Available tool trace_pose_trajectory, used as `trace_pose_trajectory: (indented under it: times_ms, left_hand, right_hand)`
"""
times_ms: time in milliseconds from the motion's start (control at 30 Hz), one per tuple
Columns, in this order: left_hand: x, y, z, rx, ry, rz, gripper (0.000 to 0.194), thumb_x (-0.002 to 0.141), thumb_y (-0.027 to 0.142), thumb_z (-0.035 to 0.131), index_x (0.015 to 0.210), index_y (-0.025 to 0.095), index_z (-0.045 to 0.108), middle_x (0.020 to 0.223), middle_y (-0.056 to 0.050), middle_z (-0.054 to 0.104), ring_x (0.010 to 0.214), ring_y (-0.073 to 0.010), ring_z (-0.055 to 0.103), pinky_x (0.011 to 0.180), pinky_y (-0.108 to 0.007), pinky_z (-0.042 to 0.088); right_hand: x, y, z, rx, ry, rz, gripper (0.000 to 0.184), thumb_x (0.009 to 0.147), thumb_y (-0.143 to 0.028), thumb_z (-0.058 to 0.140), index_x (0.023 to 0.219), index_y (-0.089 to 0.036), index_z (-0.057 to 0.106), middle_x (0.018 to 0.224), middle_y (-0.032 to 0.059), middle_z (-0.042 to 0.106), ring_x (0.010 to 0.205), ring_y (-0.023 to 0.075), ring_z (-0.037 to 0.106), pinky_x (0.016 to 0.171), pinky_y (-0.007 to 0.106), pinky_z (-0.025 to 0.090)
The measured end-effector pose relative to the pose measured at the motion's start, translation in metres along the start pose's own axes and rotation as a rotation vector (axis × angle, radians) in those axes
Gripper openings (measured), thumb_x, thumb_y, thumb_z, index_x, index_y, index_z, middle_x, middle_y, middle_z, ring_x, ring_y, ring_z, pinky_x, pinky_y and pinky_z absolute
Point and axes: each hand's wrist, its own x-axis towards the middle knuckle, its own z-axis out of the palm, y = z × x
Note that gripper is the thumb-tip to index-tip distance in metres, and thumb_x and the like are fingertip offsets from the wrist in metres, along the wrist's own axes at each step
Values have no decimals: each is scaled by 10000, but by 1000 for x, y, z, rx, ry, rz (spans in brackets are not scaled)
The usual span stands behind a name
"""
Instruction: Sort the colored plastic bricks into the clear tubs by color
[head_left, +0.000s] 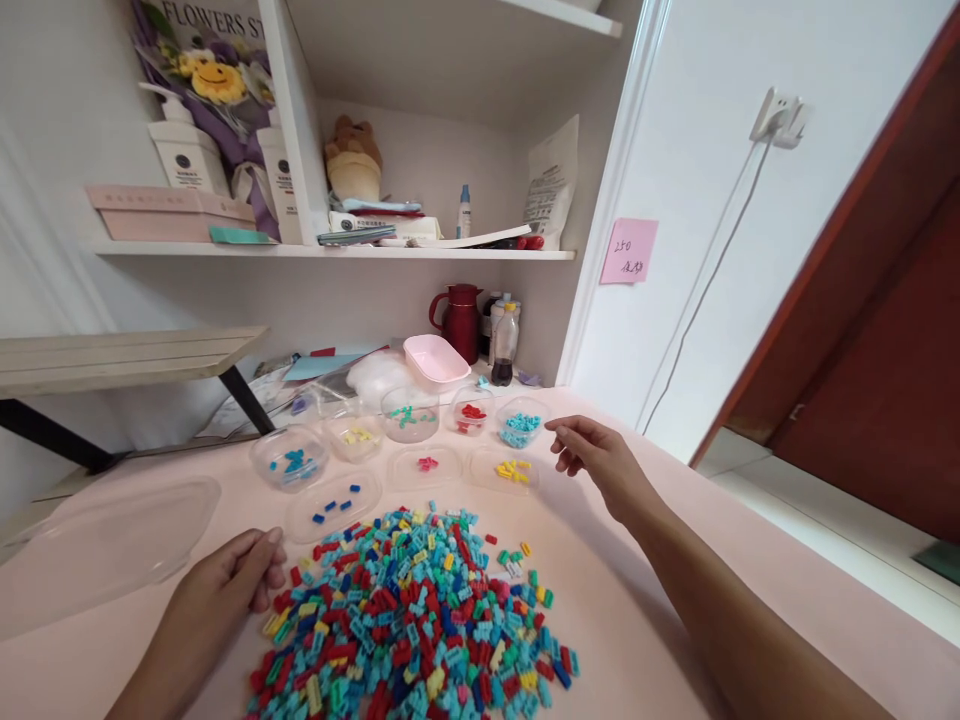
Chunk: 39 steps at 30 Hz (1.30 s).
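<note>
A large heap of small toy building bricks (420, 610) in red, blue, turquoise, green and yellow lies in front of me. My left hand (236, 575) rests at the heap's left edge, its fingers curled and thumb against them; whatever they hold, if anything, is hidden. My right hand (592, 455) is raised just right of a round clear tub (520, 440) of turquoise bricks. Its fingers are loosely bent and apart, with nothing visible in them. Beside that tub sit a tub of red bricks (471, 425) and a clear lid with yellow bricks (514, 470).
More clear containers hold green bricks (409, 418), pale yellow bricks (358, 437), blue bricks (296, 465), dark blue bricks (337, 505) and pink bricks (427, 464). A large clear lid (112, 540) lies left. Behind stand a pink basin (436, 362), red jug (460, 325) and bottle (505, 350).
</note>
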Motion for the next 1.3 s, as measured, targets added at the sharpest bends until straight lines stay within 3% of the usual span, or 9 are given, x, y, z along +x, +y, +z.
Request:
trace_pose_trajectory:
  times_ms: [200, 267, 533, 1000, 1300]
  left_hand:
    - [0, -3, -1, -9, -5, -10, 483, 701, 693, 507, 619, 226, 596, 574, 29, 621, 509, -144, 518, 545, -250, 424]
    - [1, -4, -2, -7, 1, -9, 472, 714, 683, 509, 629, 227, 597, 575, 31, 618, 512, -141, 516, 544, -246, 420]
    - [0, 1, 0, 39, 19, -24, 455, 732, 667, 502, 642, 229, 585, 564, 33, 614, 526, -149, 526, 561, -252, 412]
    - [-6, 10, 0, -7, 18, 7, 456, 732, 657, 516, 629, 217, 576, 563, 25, 611, 493, -146, 514, 527, -252, 425]
    - [-1, -1, -1, 40, 11, -16, 461, 750, 666, 496, 672, 223, 595, 552, 27, 602, 536, -161, 531, 549, -251, 416]
  right_hand:
    - [-16, -10, 7, -325, -646, 149, 192, 793, -280, 568, 920, -181, 672, 684, -4, 635, 526, 111, 589, 452, 209, 373]
    - [-20, -12, 8, -401, -767, 151, 179, 784, -239, 574, 922, -188, 676, 661, -10, 636, 554, 122, 609, 476, 208, 387]
    - [-23, -15, 6, -601, -824, -78, 220, 719, -231, 672, 938, -216, 679, 973, 24, 655, 806, 162, 611, 658, 250, 465]
    - [-25, -6, 8, -642, -968, -130, 407, 644, -138, 689, 1040, -227, 654, 898, 11, 569, 768, 143, 549, 630, 230, 438]
    - [-25, -9, 13, -734, -975, -186, 364, 667, -206, 692, 1024, -220, 622, 866, 2, 543, 739, 144, 503, 621, 233, 381]
